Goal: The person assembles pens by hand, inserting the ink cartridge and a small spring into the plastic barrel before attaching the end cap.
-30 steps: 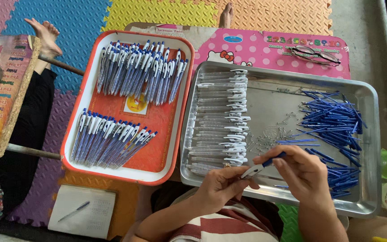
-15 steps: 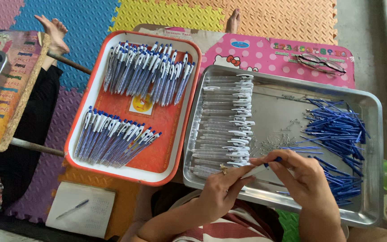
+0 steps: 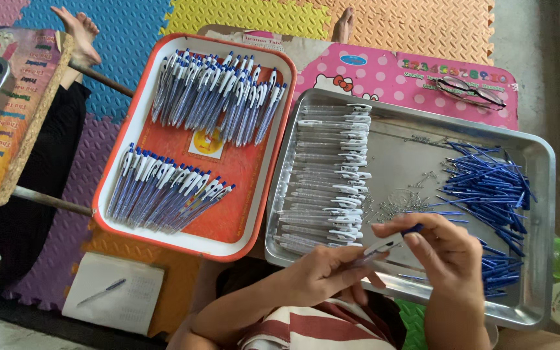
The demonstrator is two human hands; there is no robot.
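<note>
Our left hand (image 3: 322, 275) is curled narrow round the clear barrel of a pen (image 3: 377, 249), fingers closed on it; our right hand (image 3: 445, 253) pinches the blue tip end of the same pen, thumb and forefinger tight, other fingers loosely bent. Pen sits tilted over the near edge of the steel tray (image 3: 539, 162), between both hands. In that tray: stacked clear pen barrels with white clips (image 3: 328, 175) on the left, a scatter of small springs (image 3: 400, 198) mid-tray, a heap of blue refills (image 3: 487, 188) on the right, touching our right hand's far side. Just beside, to the left, a red tray (image 3: 247, 227) holds two rows of finished pens (image 3: 218, 97). Glasses (image 3: 471, 91) lie on the pink mat (image 3: 371, 71) beyond. A notepad with a pen (image 3: 111, 295) lies on the floor lower left. Someone else's bare foot (image 3: 79, 29) shows top left.
</note>
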